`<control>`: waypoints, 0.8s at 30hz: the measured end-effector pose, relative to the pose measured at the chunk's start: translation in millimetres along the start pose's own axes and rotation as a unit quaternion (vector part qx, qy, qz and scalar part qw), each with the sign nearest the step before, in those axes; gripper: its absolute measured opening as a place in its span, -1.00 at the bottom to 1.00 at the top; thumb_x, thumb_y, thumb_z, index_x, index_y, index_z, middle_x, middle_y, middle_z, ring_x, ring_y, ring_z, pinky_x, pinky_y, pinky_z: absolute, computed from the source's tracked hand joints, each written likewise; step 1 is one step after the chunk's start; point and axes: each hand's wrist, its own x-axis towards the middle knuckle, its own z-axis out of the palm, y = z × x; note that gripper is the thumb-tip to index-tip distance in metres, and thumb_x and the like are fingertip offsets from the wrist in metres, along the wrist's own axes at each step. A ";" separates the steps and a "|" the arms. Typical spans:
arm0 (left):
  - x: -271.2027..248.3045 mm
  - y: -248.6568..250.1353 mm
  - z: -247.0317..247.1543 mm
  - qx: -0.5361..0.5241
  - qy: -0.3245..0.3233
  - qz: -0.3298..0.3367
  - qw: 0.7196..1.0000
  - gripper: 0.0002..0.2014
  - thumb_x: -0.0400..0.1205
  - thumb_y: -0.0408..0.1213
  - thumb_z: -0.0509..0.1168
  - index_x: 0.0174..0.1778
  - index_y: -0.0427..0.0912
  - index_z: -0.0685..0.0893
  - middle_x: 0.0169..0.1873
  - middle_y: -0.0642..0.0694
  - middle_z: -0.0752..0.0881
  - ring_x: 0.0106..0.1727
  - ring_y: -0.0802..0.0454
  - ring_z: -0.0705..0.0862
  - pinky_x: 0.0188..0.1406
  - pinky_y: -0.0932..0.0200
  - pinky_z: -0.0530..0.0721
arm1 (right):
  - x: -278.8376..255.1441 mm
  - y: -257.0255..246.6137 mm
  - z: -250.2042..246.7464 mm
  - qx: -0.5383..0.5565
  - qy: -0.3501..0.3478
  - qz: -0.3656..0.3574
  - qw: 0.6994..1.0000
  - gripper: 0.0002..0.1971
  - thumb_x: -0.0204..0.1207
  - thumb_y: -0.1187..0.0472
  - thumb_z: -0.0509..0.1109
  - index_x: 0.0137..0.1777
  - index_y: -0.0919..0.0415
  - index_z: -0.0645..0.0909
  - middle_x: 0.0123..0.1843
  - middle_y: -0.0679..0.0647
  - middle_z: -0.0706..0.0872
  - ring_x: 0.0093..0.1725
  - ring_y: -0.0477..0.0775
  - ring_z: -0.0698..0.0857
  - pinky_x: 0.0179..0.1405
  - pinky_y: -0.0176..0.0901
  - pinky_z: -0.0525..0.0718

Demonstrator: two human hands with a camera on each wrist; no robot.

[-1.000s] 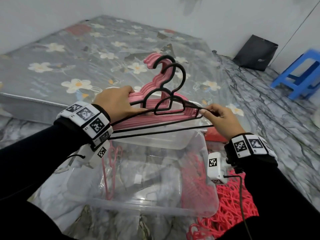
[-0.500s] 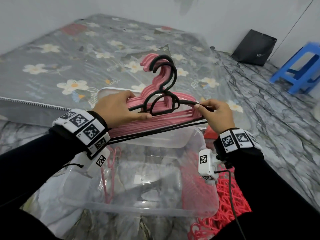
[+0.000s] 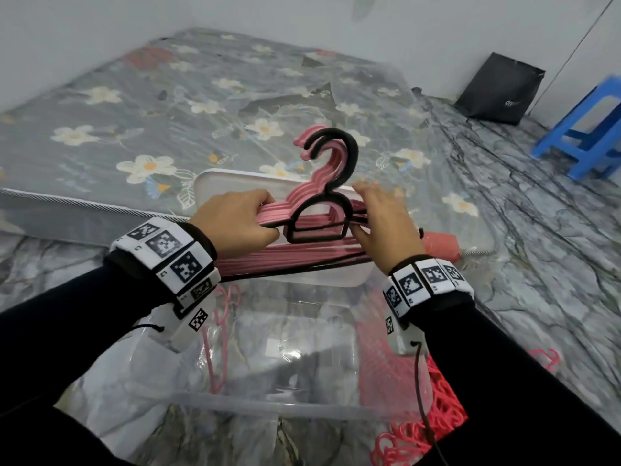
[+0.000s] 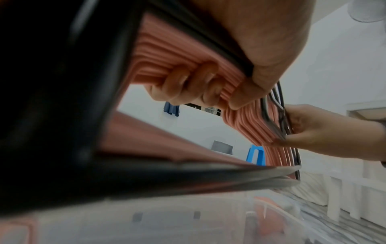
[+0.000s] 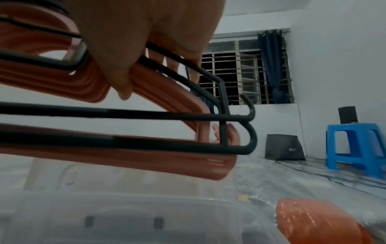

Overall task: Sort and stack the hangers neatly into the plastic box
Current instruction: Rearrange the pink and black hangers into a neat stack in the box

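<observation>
Head view: at centre frame, two hands hold a bundle of hangers point(image 3: 312, 227), mostly pink with black ones on the near side, hooks pointing up. The left hand point(image 3: 235, 223) curls fingers and thumb around the bundle's left shoulder. The right hand point(image 3: 386, 227) clasps the right shoulder, though its fingertips are blurred. Both wrists wear white bands printed with black square marker codes; no words can be read on them. The bundle hangs above a clear plastic box point(image 3: 279, 403) in the lower centre, which has pink hangers standing along its left and right inner walls. A red hanger pile point(image 3: 433, 432) lies on the floor beside the box at lower right. At upper right a black bag point(image 3: 500, 89) carries small white lettering, too small to read, next to a blue stool point(image 3: 591, 129). A flowered mattress point(image 3: 168, 105) fills the upper left.

Left wrist view: fingers point(image 4: 188, 82) wrap tightly over the pink ridged stack, with the right hand at the right edge pinching the far side.

Right wrist view: thumb and fingers point(image 5: 125, 49) close around black and pink bars above the box rim; the bag's lettering stays unreadable.
</observation>
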 end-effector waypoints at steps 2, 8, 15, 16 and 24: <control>0.9 -5.7 -3.3 0.000 -0.002 -0.003 1.000 -0.78 0.41 -0.16 0.36 -0.05 0.08 0.55 -0.31 0.06 0.66 -0.24 -0.01 0.63 -0.28 0.14 0.49 | 3.2 -3.8 4.0 0.016 0.001 -0.001 1.000 -0.56 0.51 0.29 0.37 0.40 0.18 0.48 0.25 0.12 0.67 0.24 0.18 0.61 0.22 0.03 0.56; 1.9 -22.2 -19.0 0.118 0.034 0.038 0.992 -0.85 0.46 -0.18 0.33 -0.11 0.03 0.52 -0.43 0.14 0.50 -0.41 0.21 0.43 -0.50 0.25 0.27 | 11.8 -21.4 23.3 -0.052 -0.036 0.009 0.998 -0.67 0.61 0.26 0.24 0.36 0.10 0.51 0.10 0.12 0.74 -0.01 0.29 0.70 -0.11 0.08 0.64; 3.4 -50.1 -39.2 0.180 0.052 -0.013 0.982 -0.83 0.41 -0.13 0.34 -0.14 -0.01 0.52 -0.41 0.02 0.54 -0.32 -0.10 0.50 -0.37 0.15 0.37 | 1.1 -23.1 52.3 0.099 -0.085 0.199 0.971 -0.24 0.35 -0.02 0.56 0.41 0.33 0.33 0.35 0.21 0.43 0.37 0.19 0.40 0.35 -0.07 0.37; 3.7 -54.9 -43.2 0.175 0.062 -0.025 0.982 -0.83 0.41 -0.14 0.35 -0.14 0.00 0.52 -0.41 0.03 0.52 -0.31 -0.10 0.50 -0.38 0.15 0.34 | -2.4 -19.7 54.9 0.086 -0.084 0.237 0.964 -0.28 0.33 -0.10 0.55 0.33 0.31 0.37 0.26 0.17 0.44 0.29 0.17 0.42 0.26 -0.06 0.42; 8.0 -66.0 -65.4 0.107 0.100 -0.055 0.988 -0.81 0.34 -0.12 0.32 -0.15 0.04 0.56 -0.43 0.06 0.55 -0.40 0.00 0.50 -0.46 0.20 0.31 | 6.0 -74.5 103.7 0.136 -0.345 0.173 0.913 -0.78 0.49 0.02 0.45 -0.03 0.17 0.62 -0.01 0.14 0.72 0.06 0.13 0.65 -0.06 -0.21 0.48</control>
